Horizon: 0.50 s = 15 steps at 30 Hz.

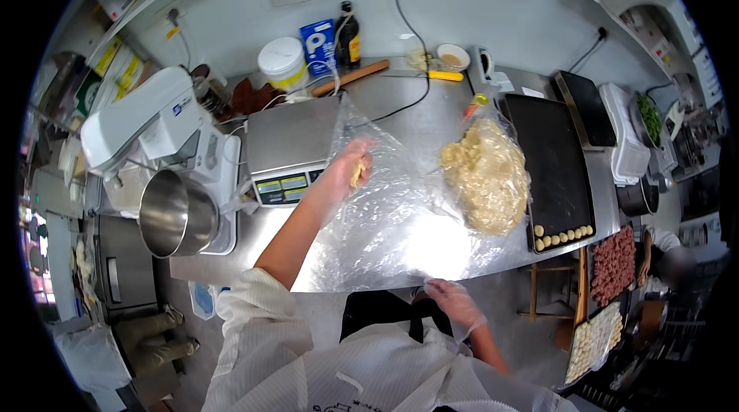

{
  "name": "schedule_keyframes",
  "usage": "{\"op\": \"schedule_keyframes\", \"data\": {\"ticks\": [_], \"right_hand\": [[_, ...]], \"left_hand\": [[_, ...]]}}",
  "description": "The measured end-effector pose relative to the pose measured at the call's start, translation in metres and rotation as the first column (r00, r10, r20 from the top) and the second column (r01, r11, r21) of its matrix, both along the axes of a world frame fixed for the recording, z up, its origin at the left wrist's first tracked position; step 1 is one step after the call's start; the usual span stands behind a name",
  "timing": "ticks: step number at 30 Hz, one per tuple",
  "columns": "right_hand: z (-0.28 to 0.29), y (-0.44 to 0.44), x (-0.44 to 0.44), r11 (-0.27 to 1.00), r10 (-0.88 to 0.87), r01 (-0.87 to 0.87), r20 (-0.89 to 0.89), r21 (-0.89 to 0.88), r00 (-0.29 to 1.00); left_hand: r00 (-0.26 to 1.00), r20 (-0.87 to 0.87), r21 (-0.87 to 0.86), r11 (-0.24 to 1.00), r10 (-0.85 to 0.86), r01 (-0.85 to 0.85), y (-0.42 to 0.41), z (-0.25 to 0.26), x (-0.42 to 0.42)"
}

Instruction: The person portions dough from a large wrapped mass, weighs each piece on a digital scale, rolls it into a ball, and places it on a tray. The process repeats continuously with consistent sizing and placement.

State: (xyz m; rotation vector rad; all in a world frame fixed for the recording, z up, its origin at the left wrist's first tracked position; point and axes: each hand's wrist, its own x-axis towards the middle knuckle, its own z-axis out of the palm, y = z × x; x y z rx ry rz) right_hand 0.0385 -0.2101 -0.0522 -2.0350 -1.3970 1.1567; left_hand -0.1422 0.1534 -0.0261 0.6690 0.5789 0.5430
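My left hand [346,167], in a thin clear plastic glove, is closed around a small lump of pale yellow dough [357,174]. It is above a clear plastic sheet [381,221] spread over the steel worktable, beside the digital scale [294,138]. My right hand [457,303], gloved the same way, is low at the table's front edge. Its fingertips are by the rim of the sheet; whether they pinch it cannot be made out. A large mass of dough [488,181], partly wrapped in plastic, rests right of the sheet. Several dough balls [563,237] line the near end of a black baking tray [545,152].
On the left stands a stand mixer [138,118] with a steel bowl [173,216]. A rolling pin [350,78], white tub [282,60] and dark bottle [348,37] sit at the back. A power cord [413,101] crosses the tabletop. To the right, a person [658,250] is near a tray of reddish pieces [612,265].
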Motion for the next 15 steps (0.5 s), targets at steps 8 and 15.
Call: {"op": "schedule_keyframes", "data": {"ticks": [8,15], "right_hand": [[0.051,0.122,-0.078,0.771,-0.188,0.217,-0.112,0.599,0.976],[0.123,0.180,-0.081,0.664,-0.101,0.070,-0.003,0.744,0.995]], "left_hand": [[0.915,0.253,-0.528,0.838,0.313,-0.141,-0.071,0.046,-0.018],[0.857,0.300,-0.195,0.907,0.418,-0.374,-0.054,0.035,-0.032]]}}
